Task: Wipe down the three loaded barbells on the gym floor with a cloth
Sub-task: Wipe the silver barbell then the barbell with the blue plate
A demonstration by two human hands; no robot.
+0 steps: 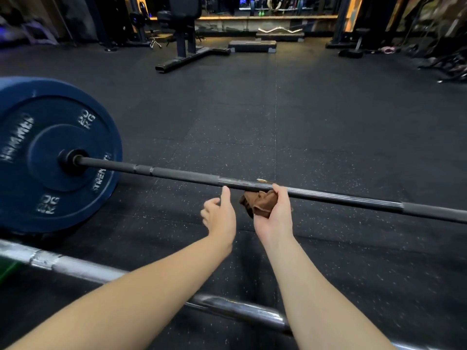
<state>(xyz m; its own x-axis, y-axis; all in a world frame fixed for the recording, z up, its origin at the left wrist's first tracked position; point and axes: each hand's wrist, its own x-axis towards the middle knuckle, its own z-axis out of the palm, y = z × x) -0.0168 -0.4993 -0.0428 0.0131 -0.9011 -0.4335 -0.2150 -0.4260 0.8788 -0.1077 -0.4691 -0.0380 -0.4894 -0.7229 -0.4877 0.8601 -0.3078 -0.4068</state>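
Note:
A black barbell bar (177, 175) runs from left to right across the rubber floor, loaded at its left end with a blue 20 kg plate (38, 137). My right hand (274, 218) holds a bunched brown cloth (260, 202) just under the bar's middle, fingertips touching the bar. My left hand (221, 214) hovers beside it, fingers apart and holding nothing, its fingertips just below the bar. A second, silver barbell bar (75, 267) lies nearer to me, passing beneath my forearms; a green plate (7, 270) shows at its left edge.
A black bench frame (185, 44) stands at the back centre. Two step platforms (252, 46) lie behind it, one bearing a curl bar (279, 30). Racks and machines line the far left and right walls. Speckled black rubber floor (303, 117) stretches beyond the bar.

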